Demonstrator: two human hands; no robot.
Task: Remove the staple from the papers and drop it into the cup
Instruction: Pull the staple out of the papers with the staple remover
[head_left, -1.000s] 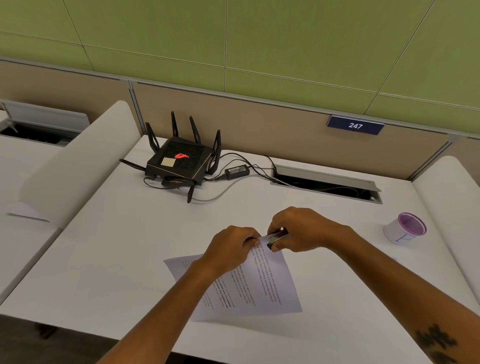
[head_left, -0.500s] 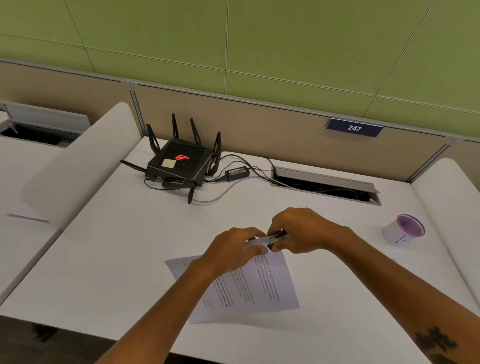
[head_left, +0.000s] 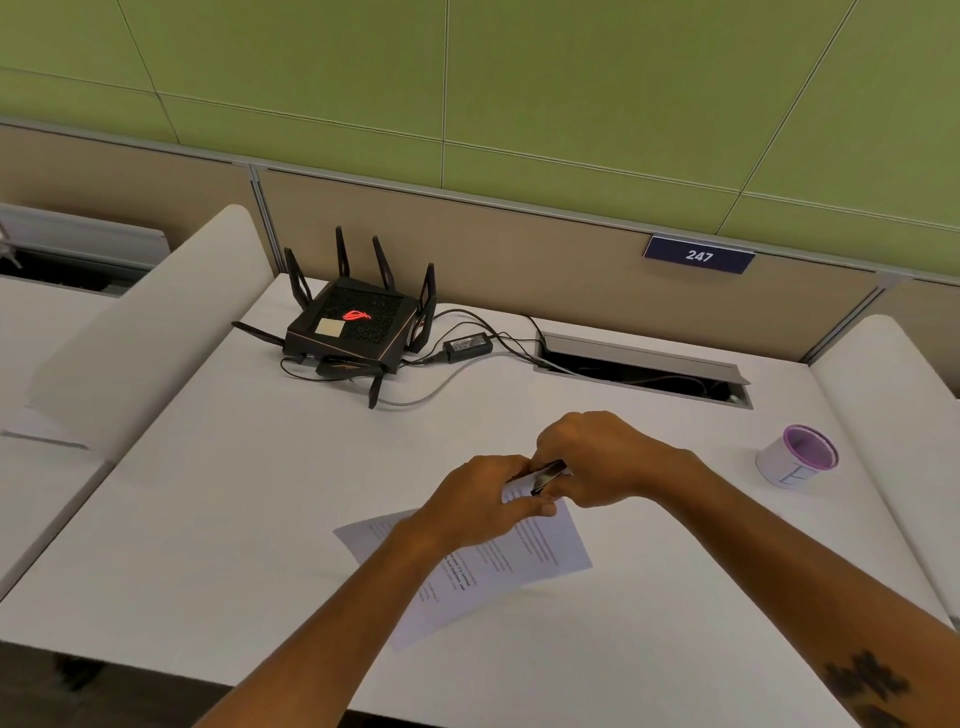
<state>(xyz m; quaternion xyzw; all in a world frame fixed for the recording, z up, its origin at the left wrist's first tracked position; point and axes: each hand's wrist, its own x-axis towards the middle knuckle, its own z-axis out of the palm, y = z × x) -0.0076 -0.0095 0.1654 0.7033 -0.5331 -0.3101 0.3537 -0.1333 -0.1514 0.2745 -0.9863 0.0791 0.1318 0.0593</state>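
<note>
Right hand (head_left: 597, 457), centre frame: fingers curled tight round a small dark staple remover (head_left: 548, 474), its tip at the top corner of the papers (head_left: 524, 551). Left hand (head_left: 480, 501) pinches that same corner, thumb and fingers closed on the sheets. Staple itself too small to make out. Papers' lower part lies on the white desk (head_left: 234, 493). Cup (head_left: 797, 462), purple-rimmed, stands well apart at right. Black router (head_left: 353, 327) upper left.

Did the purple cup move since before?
No. The cup sits at the same spot near the cable slot on the desk's right side.
</note>
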